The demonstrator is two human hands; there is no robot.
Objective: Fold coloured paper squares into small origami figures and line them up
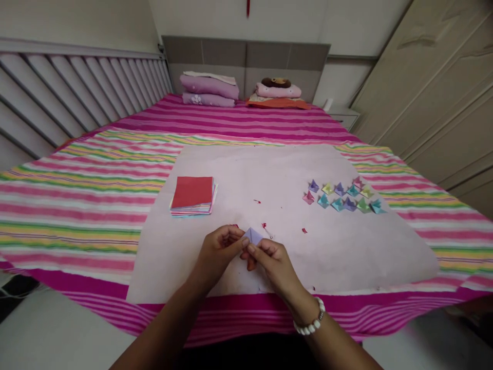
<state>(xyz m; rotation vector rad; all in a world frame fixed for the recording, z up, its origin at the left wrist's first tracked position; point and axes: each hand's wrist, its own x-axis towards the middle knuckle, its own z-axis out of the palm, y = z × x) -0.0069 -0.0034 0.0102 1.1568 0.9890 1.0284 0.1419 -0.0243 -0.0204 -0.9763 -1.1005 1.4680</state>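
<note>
A small folded piece of lavender origami paper [254, 236] is pinched between my two hands, low over the middle of the pale sheet. My left hand [224, 249] grips its left side, thumb on top. From the right, my right hand [270, 261] holds it with thumb and fingers, and the thumbs nearly meet at its lower edge. The fingers partly cover the paper. Left of my hands lies a stack of square coloured paper [194, 192] with a red sheet on top. Several folded paper pieces [339, 189] in purple, yellow, teal, green and pink sit in two rows at the right.
The large pale sheet [239, 169] lies on a bed with a striped cover [96, 205]. Tiny red scraps [304, 230] are scattered on the sheet. Folded bedding [210, 87] rests by the headboard [223, 54]. A slatted rail [77, 87] runs along the left.
</note>
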